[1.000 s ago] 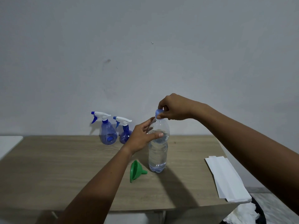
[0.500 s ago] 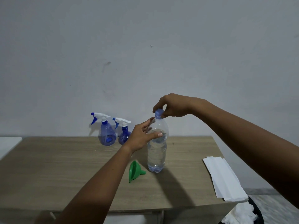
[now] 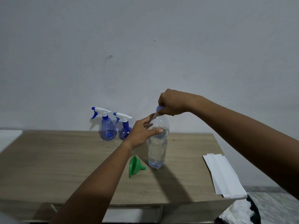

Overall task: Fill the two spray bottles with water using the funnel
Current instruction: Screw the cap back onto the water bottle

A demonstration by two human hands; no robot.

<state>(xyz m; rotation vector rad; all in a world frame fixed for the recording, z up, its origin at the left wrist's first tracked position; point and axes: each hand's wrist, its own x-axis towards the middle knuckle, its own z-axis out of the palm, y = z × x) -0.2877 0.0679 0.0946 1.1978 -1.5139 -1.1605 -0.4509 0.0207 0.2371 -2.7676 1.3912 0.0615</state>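
A clear plastic water bottle (image 3: 157, 151) stands upright near the middle of the wooden table (image 3: 64, 159), partly filled with water. My left hand (image 3: 142, 131) grips its upper part. My right hand (image 3: 171, 102) pinches the blue cap (image 3: 159, 108) at the bottle's top. A green funnel (image 3: 135, 166) lies on its side just left of the bottle's base. Two blue spray bottles with white triggers, one (image 3: 108, 126) on the left and one (image 3: 124, 128) beside it, stand at the table's back edge by the wall.
Folded white paper towels (image 3: 224, 175) lie at the table's right edge. A dark bin with crumpled white paper (image 3: 239, 212) sits on the floor at the lower right. A grey wall rises right behind the table.
My right hand has turned on the blue cap, with the wrist rolled over. The left hand keeps its hold on the bottle, which stays in place.
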